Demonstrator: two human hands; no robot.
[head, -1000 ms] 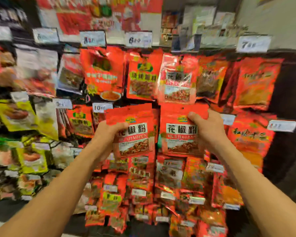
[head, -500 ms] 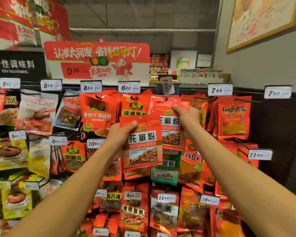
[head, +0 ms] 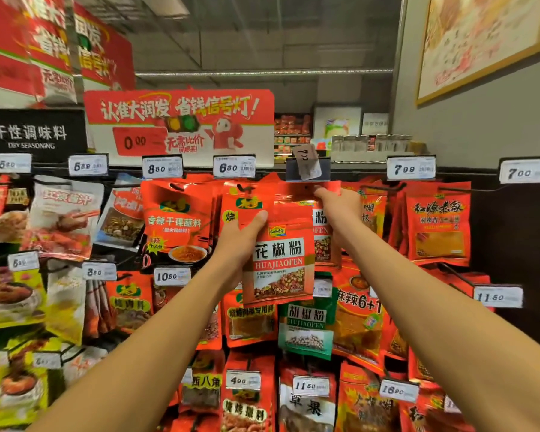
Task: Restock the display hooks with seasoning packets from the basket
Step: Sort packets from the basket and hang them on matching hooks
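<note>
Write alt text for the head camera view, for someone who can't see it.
A person's left hand holds a red seasoning packet before a shop display, while the right hand lifts another packet to a top hook. Rows of hanging packets and price tags fill the rack.

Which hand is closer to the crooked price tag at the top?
Right. The right hand reaches up just below the crooked price tag, holding a packet's top. The left hand is lower and further left, gripping another packet.
</note>
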